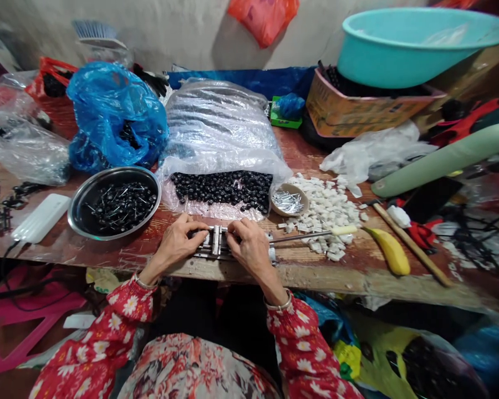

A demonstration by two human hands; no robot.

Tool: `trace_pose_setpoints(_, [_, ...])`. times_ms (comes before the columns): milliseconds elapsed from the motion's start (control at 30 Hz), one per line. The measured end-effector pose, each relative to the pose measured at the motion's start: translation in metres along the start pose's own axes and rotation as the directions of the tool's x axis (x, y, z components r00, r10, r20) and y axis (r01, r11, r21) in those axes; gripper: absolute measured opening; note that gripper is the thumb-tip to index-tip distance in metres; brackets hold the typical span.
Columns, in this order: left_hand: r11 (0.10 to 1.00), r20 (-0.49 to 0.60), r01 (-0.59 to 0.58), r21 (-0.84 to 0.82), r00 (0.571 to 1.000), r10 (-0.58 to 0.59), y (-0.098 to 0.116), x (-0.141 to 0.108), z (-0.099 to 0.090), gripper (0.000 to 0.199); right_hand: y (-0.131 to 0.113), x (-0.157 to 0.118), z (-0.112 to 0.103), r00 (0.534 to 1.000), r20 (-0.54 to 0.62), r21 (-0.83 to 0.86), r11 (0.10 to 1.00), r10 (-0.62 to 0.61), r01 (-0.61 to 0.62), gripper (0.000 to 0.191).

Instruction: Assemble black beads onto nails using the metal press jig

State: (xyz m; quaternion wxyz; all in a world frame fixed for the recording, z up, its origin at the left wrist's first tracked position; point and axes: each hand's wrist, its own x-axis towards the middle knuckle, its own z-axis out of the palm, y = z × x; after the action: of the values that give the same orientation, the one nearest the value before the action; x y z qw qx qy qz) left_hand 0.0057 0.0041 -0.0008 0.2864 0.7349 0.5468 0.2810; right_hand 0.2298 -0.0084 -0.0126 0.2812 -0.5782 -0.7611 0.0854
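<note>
A small metal jig [217,241] lies at the table's front edge, between my two hands. My left hand [180,239] is at its left end, thumb and forefinger pinched together; what they hold, if anything, is too small to tell. My right hand [250,246] curls over the jig's right side with its fingertips pressed together, hiding whatever is in them. Just behind lie many black round plastic parts [220,188] at the mouth of a large clear bag [224,119]. A small bowl [305,209] of metal pins [288,201] stands right of them.
Left stands a steel bowl [157,213] of black parts with pins, beside a white power bank [41,218]. White plastic pieces [326,208] are heaped right, near a screwdriver [303,236], a banana [388,252] and a wooden stick [413,246]. A blue bag [112,111] is behind.
</note>
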Motion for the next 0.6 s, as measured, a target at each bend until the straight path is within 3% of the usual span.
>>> trace_pose_setpoints(233, [0.998, -0.093, -0.004, -0.070, 0.996, -0.002, -0.0007, -0.0009, 0.0085, 0.020, -0.0008, 0.0004, -0.0004, 1.000, 0.021, 0.003, 1.000, 0.022, -0.022, 0.010])
trace_pose_setpoints(600, [0.993, -0.071, -0.045, -0.113, 0.997, 0.038, -0.0088, -0.0042, 0.0038, 0.024, 0.0032, -0.0058, -0.0051, 1.000, -0.001, 0.129, 0.991, -0.021, 0.021, 0.009])
